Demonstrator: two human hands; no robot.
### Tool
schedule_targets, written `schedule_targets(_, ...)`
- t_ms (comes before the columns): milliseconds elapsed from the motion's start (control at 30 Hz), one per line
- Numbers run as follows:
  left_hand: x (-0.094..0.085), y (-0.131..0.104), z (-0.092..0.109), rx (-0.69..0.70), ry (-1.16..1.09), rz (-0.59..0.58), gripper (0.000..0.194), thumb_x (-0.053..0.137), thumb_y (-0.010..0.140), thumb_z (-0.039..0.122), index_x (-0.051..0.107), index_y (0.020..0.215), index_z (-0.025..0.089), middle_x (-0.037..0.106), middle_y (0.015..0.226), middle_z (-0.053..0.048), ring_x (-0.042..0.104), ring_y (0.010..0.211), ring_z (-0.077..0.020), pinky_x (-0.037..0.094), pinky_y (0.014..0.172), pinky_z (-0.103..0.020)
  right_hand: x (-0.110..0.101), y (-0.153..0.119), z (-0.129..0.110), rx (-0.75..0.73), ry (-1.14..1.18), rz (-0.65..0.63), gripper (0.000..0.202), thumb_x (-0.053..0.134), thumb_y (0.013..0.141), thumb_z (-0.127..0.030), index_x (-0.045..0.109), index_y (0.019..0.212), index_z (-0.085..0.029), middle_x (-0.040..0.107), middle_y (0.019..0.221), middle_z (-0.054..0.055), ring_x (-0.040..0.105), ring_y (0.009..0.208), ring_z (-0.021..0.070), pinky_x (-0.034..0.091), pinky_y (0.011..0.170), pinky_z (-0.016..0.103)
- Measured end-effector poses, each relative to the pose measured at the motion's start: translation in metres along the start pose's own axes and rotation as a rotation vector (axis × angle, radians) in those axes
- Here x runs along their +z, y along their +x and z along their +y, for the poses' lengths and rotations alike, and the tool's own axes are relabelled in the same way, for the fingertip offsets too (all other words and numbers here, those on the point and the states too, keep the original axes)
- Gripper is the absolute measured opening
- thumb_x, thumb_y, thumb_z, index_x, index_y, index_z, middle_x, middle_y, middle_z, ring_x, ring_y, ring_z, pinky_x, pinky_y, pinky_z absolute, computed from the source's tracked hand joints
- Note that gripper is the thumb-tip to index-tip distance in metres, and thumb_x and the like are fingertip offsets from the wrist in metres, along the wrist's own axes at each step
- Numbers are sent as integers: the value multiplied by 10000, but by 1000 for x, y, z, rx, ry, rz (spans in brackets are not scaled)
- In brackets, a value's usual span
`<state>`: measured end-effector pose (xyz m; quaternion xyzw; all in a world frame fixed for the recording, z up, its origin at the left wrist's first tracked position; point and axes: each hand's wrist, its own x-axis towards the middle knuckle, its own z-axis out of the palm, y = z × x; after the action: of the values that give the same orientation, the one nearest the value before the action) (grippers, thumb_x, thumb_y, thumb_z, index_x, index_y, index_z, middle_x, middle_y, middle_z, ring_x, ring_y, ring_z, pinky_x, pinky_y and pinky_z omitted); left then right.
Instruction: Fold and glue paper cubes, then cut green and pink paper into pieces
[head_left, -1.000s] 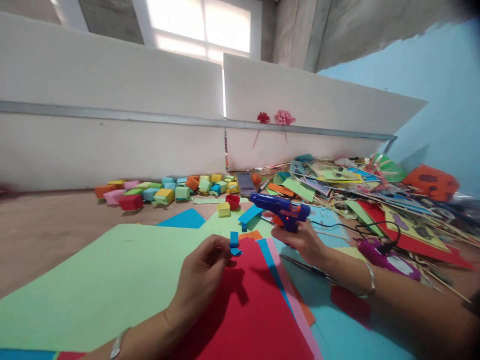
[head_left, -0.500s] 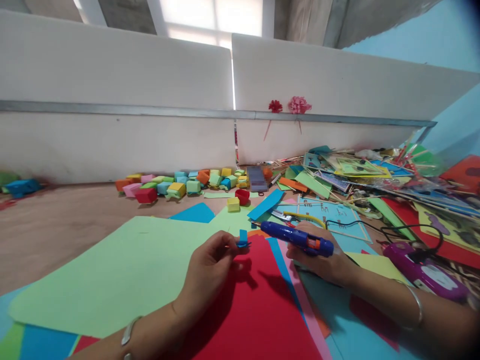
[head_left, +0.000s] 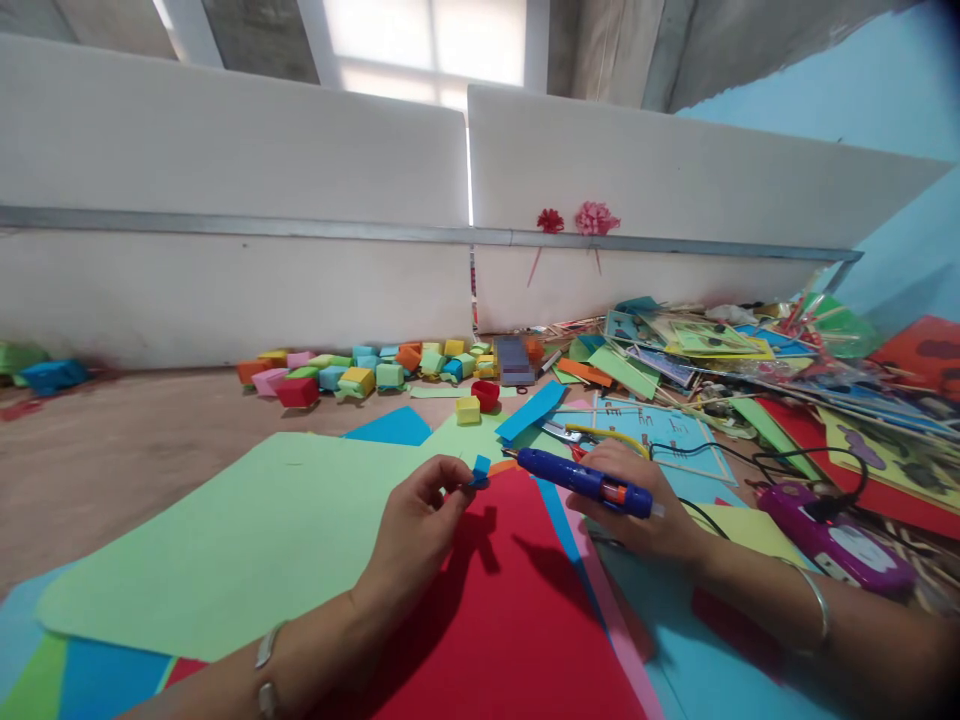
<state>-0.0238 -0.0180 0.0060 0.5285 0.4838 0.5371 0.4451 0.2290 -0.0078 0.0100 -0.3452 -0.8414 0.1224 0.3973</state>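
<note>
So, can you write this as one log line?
left hand: pinching folded blue paper | right hand: holding blue glue gun, nozzle near paper | beneath paper: red sheet

Glue gun [head_left: 585, 482]: blue plastic, smooth, glossy. Red sheet [head_left: 517, 600], centre: paper, smooth, matt. Green sheet [head_left: 232, 540], left: paper, matt. Power strip [head_left: 836, 540], right: purple plastic, glossy. Bracelet [head_left: 819, 605], right wrist: silvery metal, shiny. Far rail [head_left: 315, 229]: grey metal, dull.

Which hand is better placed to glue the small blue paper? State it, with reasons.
Likely the right hand: it holds the blue glue gun, nozzle pointed toward the small blue paper in the left hand.
</note>
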Motion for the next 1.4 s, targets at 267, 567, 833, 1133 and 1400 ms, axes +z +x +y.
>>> schedule_targets(267, 1, 1, -1, 19, -107, -65, 385, 825, 656, 475, 571, 705, 189, 612, 792, -2, 578, 680, -133, 504, 573, -256, 3, -2, 0, -2, -24, -13, 251, 672, 881, -411, 599, 766, -201, 615, 692, 0, 506, 659, 152, 371, 629, 278)
schedule_targets(567, -2, 3, -7, 12, -130, -98, 323, 841, 655, 399, 595, 655, 189, 599, 839, -15, 567, 719, -148, 498, 566, -269, 3, -4, -4, -72, -122, -43, 290, 541, 909, -349, 537, 660, -199, 578, 633, 19, 468, 620, 152, 305, 594, 283)
schedule_targets(833, -2, 1, -3, 114, -10, -72, 213, 780, 693, 339, 614, 640, 215, 607, 829, -32, 590, 771, -200, 541, 665, -363, 4, -2, -7, -101, -128, -56, 403, 496, 934, -446, 467, 613, -204, 521, 613, 14, 439, 612, 151, 289, 575, 277)
schedule_targets(1133, -3, 2, 0, 225, 51, -71, 122, 703, 711, 254, 637, 611, 236, 633, 776, -34, 604, 776, -210, 524, 736, -380, 6, -1, -5, -127, -147, -57, 440, 483, 950, -470, 413, 602, -210, 493, 591, 0, 424, 593, 146, 283, 567, 276)
schedule_targets(1400, -4, 1, 0, 287, 94, -83, 124, 668, 710, 188, 641, 597, 231, 657, 761, -28, 622, 750, -182, 526, 706, -310, 13, -4, 1, -191, -135, 7, 295, 528, 846, -276, 379, 600, -216, 464, 573, -7, 380, 585, 145, 251, 576, 291)
